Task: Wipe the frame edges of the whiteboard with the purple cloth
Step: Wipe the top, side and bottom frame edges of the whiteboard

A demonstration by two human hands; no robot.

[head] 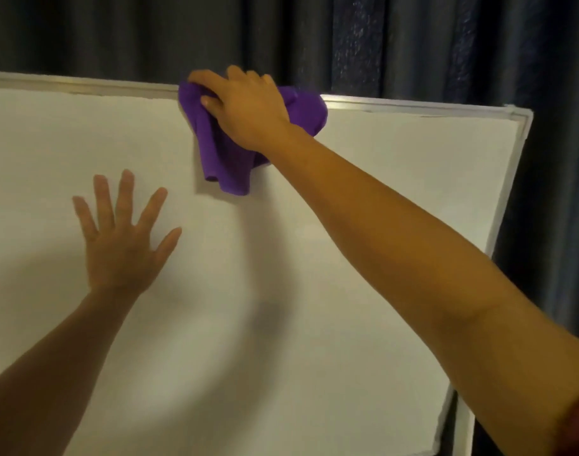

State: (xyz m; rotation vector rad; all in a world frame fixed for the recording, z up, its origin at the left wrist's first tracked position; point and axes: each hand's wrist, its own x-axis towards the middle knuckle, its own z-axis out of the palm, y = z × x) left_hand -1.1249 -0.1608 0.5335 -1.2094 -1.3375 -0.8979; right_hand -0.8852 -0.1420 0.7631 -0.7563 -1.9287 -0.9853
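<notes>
A large whiteboard with a silver metal frame fills most of the view. My right hand presses a bunched purple cloth against the top frame edge, near its middle; the fingers curl over the rim and part of the cloth hangs down over the white surface. My left hand lies flat on the board's surface lower left, fingers spread, holding nothing.
Dark blue-grey curtains hang behind and to the right of the board. The frame's right edge slants down toward the bottom right corner. The left end of the board runs out of view.
</notes>
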